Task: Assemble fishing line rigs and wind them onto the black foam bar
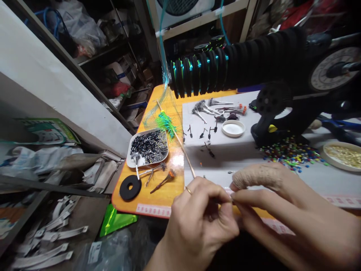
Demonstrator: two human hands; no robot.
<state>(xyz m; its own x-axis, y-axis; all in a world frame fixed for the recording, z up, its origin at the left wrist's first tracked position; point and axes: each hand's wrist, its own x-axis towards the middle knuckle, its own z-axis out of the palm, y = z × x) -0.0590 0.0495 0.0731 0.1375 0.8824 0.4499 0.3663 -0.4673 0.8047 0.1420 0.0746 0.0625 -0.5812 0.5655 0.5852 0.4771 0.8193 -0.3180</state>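
My left hand (199,218) and my right hand (284,210) meet at the near edge of the orange table (166,195). Both pinch at the same spot, fingertips pressed together around something too small to make out. A ring sits on a left finger, and the right index finger wears a beige knitted cot (254,177). A thin wooden stick (180,143) runs from the table's far side down toward my left hand. The hands hover over a pale grey mat (254,158).
A white tray of small black tubes (149,146), a black disc (130,187), tufted pieces (208,107), a white lid (233,128), scattered coloured beads (293,154) and a dish of gold bits (342,155) lie on the table. A black spool row (203,73) hangs above. Clutter fills the left floor.
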